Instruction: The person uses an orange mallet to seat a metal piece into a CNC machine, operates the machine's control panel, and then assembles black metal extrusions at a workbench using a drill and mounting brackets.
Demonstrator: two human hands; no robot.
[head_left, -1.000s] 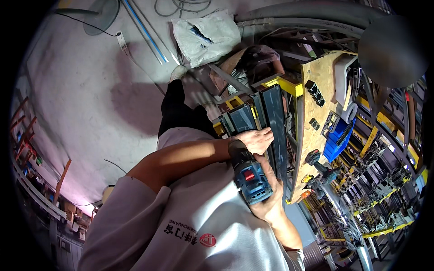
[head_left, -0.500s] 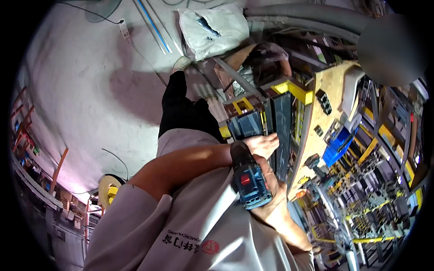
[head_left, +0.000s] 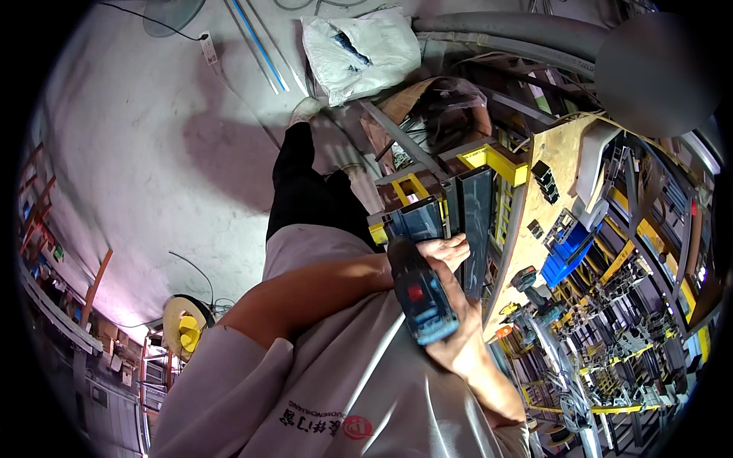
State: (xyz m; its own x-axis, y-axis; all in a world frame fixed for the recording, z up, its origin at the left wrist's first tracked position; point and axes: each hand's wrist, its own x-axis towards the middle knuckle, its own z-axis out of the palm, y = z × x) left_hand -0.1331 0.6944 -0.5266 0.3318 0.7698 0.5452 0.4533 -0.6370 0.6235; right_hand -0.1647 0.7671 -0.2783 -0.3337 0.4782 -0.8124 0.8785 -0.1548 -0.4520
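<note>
My right hand [head_left: 460,336] is wrapped round a blue and black cordless drill [head_left: 424,296] with a red patch on its body. The drill's front end reaches the near corner of a dark metal frame [head_left: 418,221], beside a yellow end piece [head_left: 378,233]; the tip and the exact point of contact are hidden. Just past the drill, my left hand [head_left: 444,250] has its fingers curled on a dark metal profile [head_left: 475,229] at the frame's right side. The drill body covers part of that hand and its wrist.
A plywood bench top [head_left: 553,164] at right carries small black profile pieces [head_left: 544,182], a blue bin [head_left: 565,256] and a second drill [head_left: 527,281]. A white sack [head_left: 366,57] lies on the floor ahead. A yellow-centred reel [head_left: 187,332] stands at left; racks of profiles fill the right.
The drill has moved slightly forward and left in my right hand, its front end now at the frame's corner. My left hand has shifted slightly down and stays on the profile.
</note>
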